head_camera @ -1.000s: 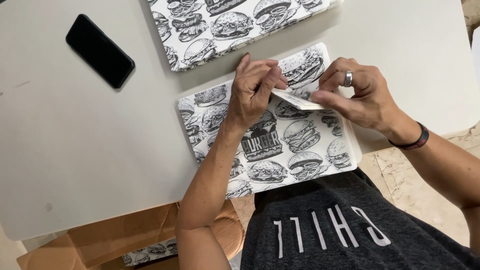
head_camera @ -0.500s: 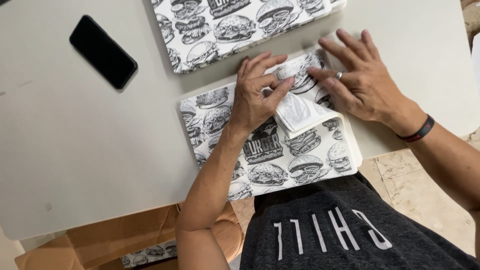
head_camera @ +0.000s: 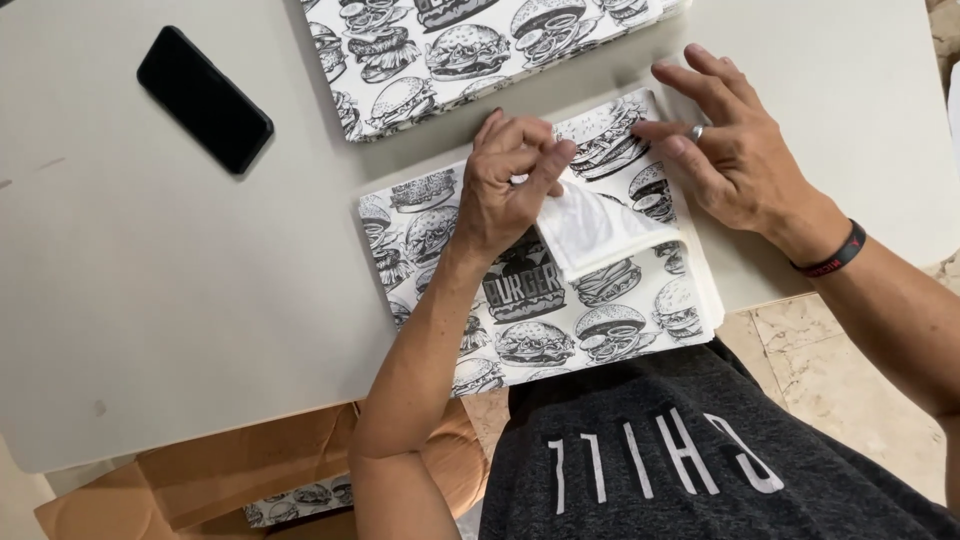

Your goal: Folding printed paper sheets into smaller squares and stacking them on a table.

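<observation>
Paper printed with burgers, the top sheet (head_camera: 600, 225) of a stack (head_camera: 540, 300) at the surface's (head_camera: 150, 300) near edge, is pinched at its folded-back corner by the left hand (head_camera: 510, 180) while the open right hand (head_camera: 725, 150) presses flat beside it, so a hard tug might tear it.

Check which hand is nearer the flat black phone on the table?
Left. The left hand pinches a folded corner of the burger-printed paper stack, across bare table from the flat black phone. The right hand presses the stack's far edge, farther away.
</observation>
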